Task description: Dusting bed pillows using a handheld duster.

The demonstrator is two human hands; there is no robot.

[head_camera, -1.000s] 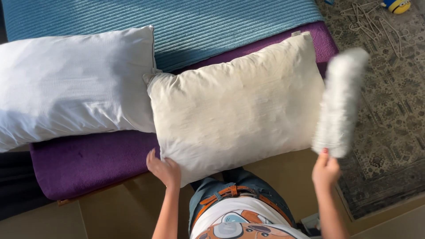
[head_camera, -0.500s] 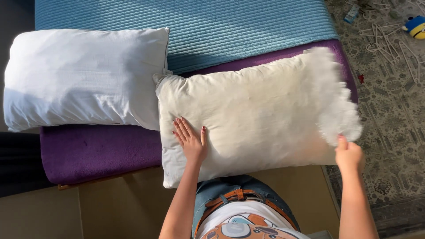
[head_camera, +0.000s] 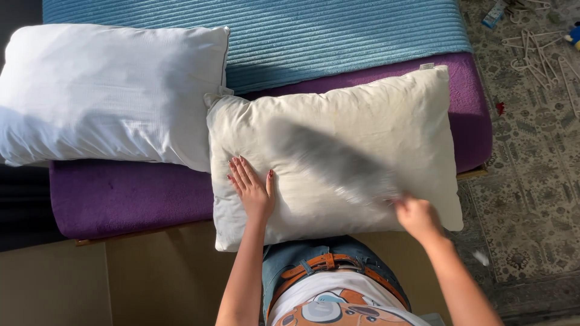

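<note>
Setting: a low bench (head_camera: 121,199) under a purple cover is standing on a patterned carpet (head_camera: 531,181), with a ribbed blue mat (head_camera: 338,36) lying along its far side. Sun is falling across everything.

Cream pillow (head_camera: 362,139): lying flat on the purple cover, directly beneath both hands, its near edge overhanging toward the person.

White pillow (head_camera: 109,90): lying to the left of the left hand, its right edge touching the cream pillow's upper left corner.

Left hand (head_camera: 254,190): pressing flat on the cream pillow's near left part, fingers (head_camera: 238,172) spread and pointing away from the body. Grip: wide open palm, clasping nothing, only pinning the pillow down.

Right hand (head_camera: 417,216): hovering over the pillow's near right part, blurred. Grip: closed round the handle of a fluffy duster (head_camera: 338,166), which is streaking up and left from the fist across the pillow's middle, toward the left hand.

Step in hand: judging by the blur, the duster is sweeping the pillow's top face while the other palm is steadying it.

Next move calls for: by my reading, keeping the left palm planted so the pillow is not sliding off the near edge, and running the strokes onto the still uncovered far right corner, away from the fist.

Beyond the right hand: plastic hangers (head_camera: 538,54) and small clutter are lying on the carpet, well apart from the work.
</note>
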